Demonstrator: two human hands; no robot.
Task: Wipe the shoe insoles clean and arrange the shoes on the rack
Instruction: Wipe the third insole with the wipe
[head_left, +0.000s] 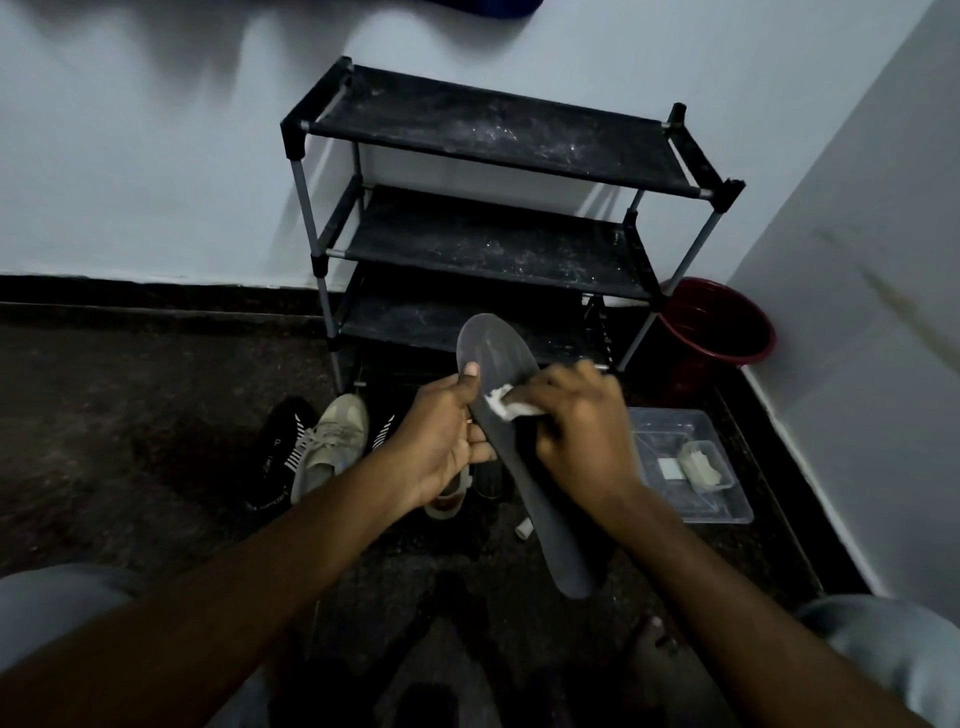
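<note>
While the left hand grips the dark insole and the right hand pinches a white wipe against it, wiping is underway, likely needing strokes toward the heel next.

A red bucket stands in the corner, near a clear plastic tray on the dark floor.

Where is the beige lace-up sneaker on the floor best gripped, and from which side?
Probably at the heel collar of the beige lace-up sneaker, from above on the person's side: its toe points toward the black three-tier rack, so the heel end lies nearest.
</note>
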